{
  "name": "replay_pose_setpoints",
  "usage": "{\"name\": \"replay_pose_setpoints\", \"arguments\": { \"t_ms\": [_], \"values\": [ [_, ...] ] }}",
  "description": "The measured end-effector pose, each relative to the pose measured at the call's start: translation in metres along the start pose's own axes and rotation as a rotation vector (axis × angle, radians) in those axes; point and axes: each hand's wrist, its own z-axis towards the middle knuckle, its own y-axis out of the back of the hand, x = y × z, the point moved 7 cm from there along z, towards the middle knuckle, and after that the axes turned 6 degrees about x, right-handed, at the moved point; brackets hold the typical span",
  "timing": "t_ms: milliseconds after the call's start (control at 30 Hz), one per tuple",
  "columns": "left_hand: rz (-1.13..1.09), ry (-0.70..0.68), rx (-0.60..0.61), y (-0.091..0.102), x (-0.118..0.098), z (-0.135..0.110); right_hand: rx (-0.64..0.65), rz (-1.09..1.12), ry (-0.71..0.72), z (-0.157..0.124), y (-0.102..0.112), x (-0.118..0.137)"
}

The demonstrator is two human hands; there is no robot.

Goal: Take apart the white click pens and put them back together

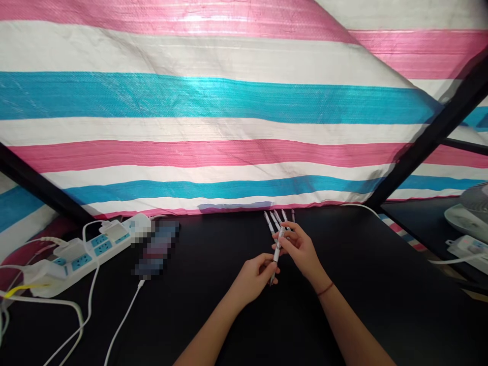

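My left hand (254, 277) and my right hand (300, 249) meet over a black table (213, 305). Both pinch one white pen (277, 251): the left hand closes on its lower end, the right hand's fingers close on its upper part. The pen stands nearly upright, tilted slightly. Several more white pens (275, 219) lie side by side on the table just behind my right hand, near the striped sheet. A thin red band circles my right wrist.
A pink, white and blue striped sheet (213, 112) hangs behind the table. A white power strip (84, 251) with plugs and white cables (125, 320) lies at the left. A blurred object (156, 249) sits beside it. A fan base (467, 213) stands at the right.
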Motion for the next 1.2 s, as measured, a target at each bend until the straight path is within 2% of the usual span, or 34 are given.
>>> {"name": "replay_pose_setpoints", "arguments": {
  "t_ms": [200,633,1067,1200],
  "values": [
    [-0.002,0.000,-0.016,-0.0004,0.0040,0.0007,0.056,0.014,-0.014,0.0001,-0.0021,-0.0023],
    [-0.002,0.043,-0.032,-0.0025,0.0021,0.0012,-0.028,-0.015,-0.068,0.0001,-0.0019,-0.0067],
    [0.014,0.043,-0.042,-0.0030,0.0035,0.0009,0.039,-0.015,-0.103,0.0001,-0.0039,-0.0079],
    [-0.013,0.031,-0.026,-0.0023,0.0027,0.0012,0.013,0.000,-0.101,-0.0003,-0.0021,-0.0050]
  ]
}}
